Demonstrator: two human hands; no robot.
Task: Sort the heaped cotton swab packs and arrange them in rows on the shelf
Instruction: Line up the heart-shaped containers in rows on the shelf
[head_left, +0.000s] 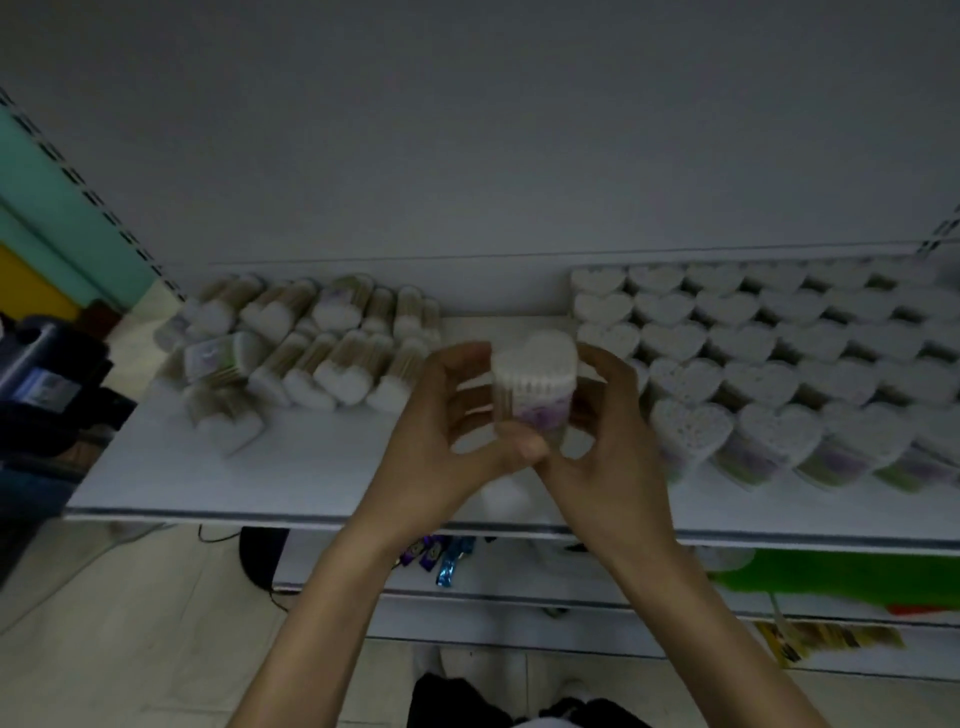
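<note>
Both hands, left hand (447, 415) and right hand (597, 421), grip one heart-shaped pack (532, 382) above the shelf (311, 478) front edge. Keep it upright; seat it against the arranged rows (769, 353), aligning hearts. Heap (291, 343) remains toward the left end.

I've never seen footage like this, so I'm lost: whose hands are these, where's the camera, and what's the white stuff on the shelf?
No machine here: a person works with bare hands. The picture comes from a camera worn on their head, looking forward and down. The left hand and right hand together hold one heart-shaped cotton swab pack above the white shelf. On the left lies a loose heap of packs, tipped on their sides. On the right stand tidy rows of packs, heart tops facing up.
</note>
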